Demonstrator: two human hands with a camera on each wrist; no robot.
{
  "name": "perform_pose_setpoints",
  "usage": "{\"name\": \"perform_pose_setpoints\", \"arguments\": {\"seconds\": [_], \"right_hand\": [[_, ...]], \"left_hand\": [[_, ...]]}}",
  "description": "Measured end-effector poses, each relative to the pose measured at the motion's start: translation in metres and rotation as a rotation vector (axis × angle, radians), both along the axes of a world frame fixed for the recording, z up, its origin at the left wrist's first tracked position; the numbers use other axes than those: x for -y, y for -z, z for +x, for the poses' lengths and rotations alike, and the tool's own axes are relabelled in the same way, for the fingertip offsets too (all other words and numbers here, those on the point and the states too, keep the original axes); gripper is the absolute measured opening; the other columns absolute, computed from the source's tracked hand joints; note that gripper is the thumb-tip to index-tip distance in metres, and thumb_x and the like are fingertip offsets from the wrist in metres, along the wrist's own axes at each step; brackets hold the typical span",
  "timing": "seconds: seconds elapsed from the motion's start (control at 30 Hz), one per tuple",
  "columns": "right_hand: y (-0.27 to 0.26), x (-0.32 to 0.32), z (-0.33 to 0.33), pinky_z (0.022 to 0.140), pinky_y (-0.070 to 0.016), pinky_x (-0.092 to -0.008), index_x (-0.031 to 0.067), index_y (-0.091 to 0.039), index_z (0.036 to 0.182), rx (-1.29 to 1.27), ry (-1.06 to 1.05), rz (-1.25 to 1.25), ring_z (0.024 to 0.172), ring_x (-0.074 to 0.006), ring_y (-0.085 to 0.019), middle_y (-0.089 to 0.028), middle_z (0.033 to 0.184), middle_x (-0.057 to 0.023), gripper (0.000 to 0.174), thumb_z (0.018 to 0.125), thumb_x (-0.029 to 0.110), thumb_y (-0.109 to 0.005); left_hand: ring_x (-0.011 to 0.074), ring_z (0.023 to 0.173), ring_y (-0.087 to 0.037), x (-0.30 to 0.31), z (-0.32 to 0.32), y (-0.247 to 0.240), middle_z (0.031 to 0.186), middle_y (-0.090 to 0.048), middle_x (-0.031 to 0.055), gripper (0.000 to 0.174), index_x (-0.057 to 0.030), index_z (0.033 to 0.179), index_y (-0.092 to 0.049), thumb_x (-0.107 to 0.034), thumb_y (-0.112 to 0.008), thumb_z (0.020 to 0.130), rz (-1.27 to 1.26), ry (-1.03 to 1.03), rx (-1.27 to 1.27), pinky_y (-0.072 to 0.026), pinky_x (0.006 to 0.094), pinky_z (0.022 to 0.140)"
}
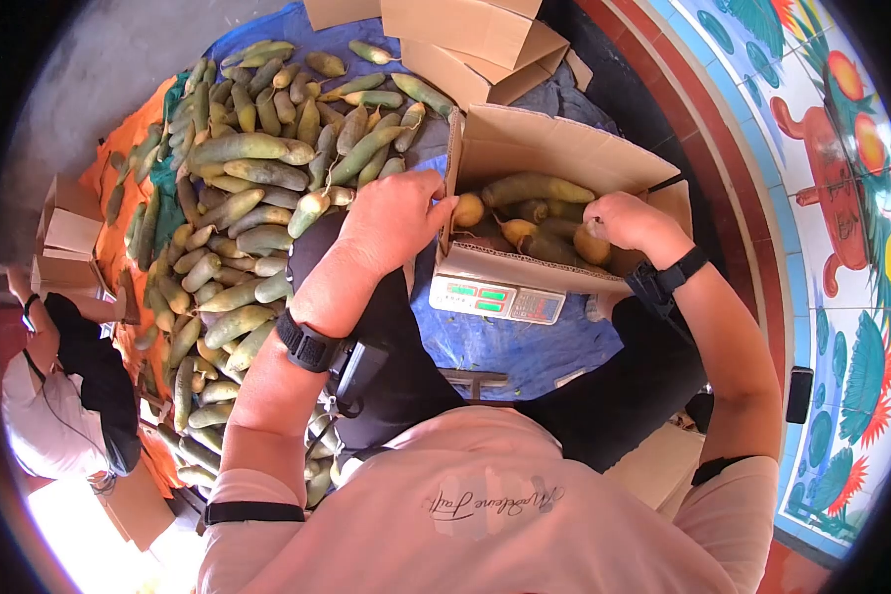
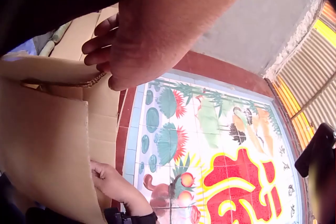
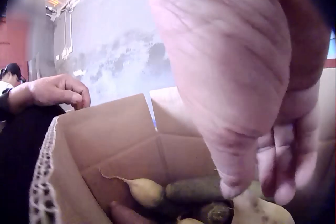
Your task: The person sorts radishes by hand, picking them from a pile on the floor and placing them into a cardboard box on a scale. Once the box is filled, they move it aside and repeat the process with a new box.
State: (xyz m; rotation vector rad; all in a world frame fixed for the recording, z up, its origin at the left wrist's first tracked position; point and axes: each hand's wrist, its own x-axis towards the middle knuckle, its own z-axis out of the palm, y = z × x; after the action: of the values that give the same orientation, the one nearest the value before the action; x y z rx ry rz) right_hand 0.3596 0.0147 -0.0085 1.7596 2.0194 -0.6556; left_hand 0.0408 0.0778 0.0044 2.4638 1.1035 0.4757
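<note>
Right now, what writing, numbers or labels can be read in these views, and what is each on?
Shirt: a cursive script line, upside down to the camera, not legible.
Scale under the cardboard box: green display digits, too small to read.
Tiled painting: large red-and-yellow characters, cut off, not readable.
Nothing can be quoted.

Probably a produce packing yard, heaped gourds [image 1: 238, 198] on tarps, cardboard boxes [image 1: 554, 158], weighing scale [image 1: 497, 299], tiled floor [image 1: 841, 218]
</note>
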Motion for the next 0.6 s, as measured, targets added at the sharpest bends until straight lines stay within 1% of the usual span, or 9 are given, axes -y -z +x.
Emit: {"name": "perform_pose_setpoints", "arguments": {"seconds": [0.07,0.13,0.23,0.27,0.33,0.37,0.4,0.47,0.6], "right_hand": [[-0.003,-0.006,-0.002,0.08,-0.046,-0.0388,0.0033,-0.061,0.104,-0.001,0.023,-0.056,0.09,-0.0315,-0.06,-0.063,0.097,-0.0179,0.03,0.078,0.018,-0.061],[-0.013,-0.01,0.0,0.08,-0.0461,-0.0376,0.0036,-0.06,0.108,-0.089,0.123,-0.132,0.091,-0.0304,-0.06,-0.063,0.1,-0.0167,0.032,0.078,0.014,-0.06],[-0.006,-0.022,0.029,0.079,-0.0465,-0.0356,0.0032,-0.057,0.113,-0.189,0.112,-0.159,0.091,-0.0277,-0.061,-0.063,0.104,-0.0142,0.035,0.079,0.011,-0.058],[-0.003,-0.027,0.039,0.079,-0.0465,-0.0356,0.0032,-0.057,0.113,-0.184,0.109,-0.161,0.091,-0.0277,-0.061,-0.063,0.104,-0.0142,0.035,0.079,0.011,-0.058],[0.004,-0.036,0.055,0.079,-0.0468,-0.0331,0.0018,-0.055,0.116,-0.074,0.131,-0.167,0.09,-0.0239,-0.061,-0.063,0.103,-0.0115,0.037,0.08,0.01,-0.056],[0.004,-0.041,0.054,0.078,-0.0477,-0.0319,0.0023,-0.053,0.119,-0.032,0.28,-0.226,0.092,-0.0222,-0.06,-0.063,0.103,-0.0104,0.038,0.082,0.011,-0.056],[0.006,-0.043,0.054,0.078,-0.0477,-0.0319,0.0023,-0.053,0.119,-0.029,0.277,-0.227,0.092,-0.0222,-0.06,-0.063,0.103,-0.0104,0.038,0.082,0.011,-0.056],[0.009,-0.048,0.05,0.075,-0.049,-0.0323,0.0034,-0.05,0.123,-0.014,0.442,-0.353,0.09,-0.0226,-0.06,-0.061,0.105,-0.0112,0.042,0.083,0.014,-0.056],[0.041,-0.056,0.057,0.072,-0.05,-0.0333,0.0041,-0.047,0.127,0.05,0.34,-0.342,0.089,-0.0234,-0.06,-0.059,0.11,-0.0129,0.047,0.082,0.017,-0.057]], "left_hand": [[0.0325,0.071,-0.06,0.0,-0.001,0.0,0.075,-0.062,0.0126,0.019,-0.005,0.08,-0.058,-0.024,-0.058,0.082,0.002,0.001,0.008,-0.0479,0.041,0.062],[0.0326,0.069,-0.06,0.002,-0.001,-0.001,0.074,-0.062,0.0131,0.02,-0.0048,0.08,-0.058,-0.025,-0.059,0.082,-0.017,-0.006,-0.012,-0.0478,0.041,0.061],[0.033,0.068,-0.06,0.002,-0.001,-0.001,0.072,-0.061,0.0137,0.02,-0.0043,0.08,-0.057,-0.025,-0.059,0.081,-0.022,0.009,0.013,-0.0476,0.0414,0.06],[0.033,0.068,-0.06,0.002,-0.001,-0.001,0.072,-0.061,0.0137,0.02,-0.0043,0.08,-0.057,-0.025,-0.059,0.081,-0.024,0.006,0.017,-0.0476,0.0414,0.06],[0.0332,0.068,-0.06,0.002,-0.002,-0.003,0.071,-0.06,0.0144,0.021,-0.0038,0.08,-0.056,-0.024,-0.06,0.081,-0.02,0.033,-0.011,-0.0473,0.0412,0.06],[0.0332,0.068,-0.06,0.002,-0.002,-0.002,0.071,-0.06,0.0144,0.021,-0.0038,0.08,-0.056,-0.024,-0.06,0.081,-0.02,0.03,-0.009,-0.0473,0.0412,0.06],[0.033,0.069,-0.06,0.002,-0.002,-0.002,0.071,-0.06,0.0144,0.021,-0.0038,0.08,-0.056,-0.024,-0.06,0.081,-0.022,0.03,-0.003,-0.0473,0.0409,0.06],[0.0328,0.069,-0.06,0.002,-0.003,-0.001,0.071,-0.06,0.0144,0.021,-0.0037,0.079,-0.056,-0.024,-0.06,0.081,-0.026,0.026,0.005,-0.0474,0.0406,0.06],[0.0321,0.07,-0.06,0.001,-0.001,-0.004,0.072,-0.06,0.0135,0.021,-0.0039,0.079,-0.054,-0.024,-0.061,0.08,-0.05,0.034,-0.012,-0.0479,0.0394,0.061]]}}
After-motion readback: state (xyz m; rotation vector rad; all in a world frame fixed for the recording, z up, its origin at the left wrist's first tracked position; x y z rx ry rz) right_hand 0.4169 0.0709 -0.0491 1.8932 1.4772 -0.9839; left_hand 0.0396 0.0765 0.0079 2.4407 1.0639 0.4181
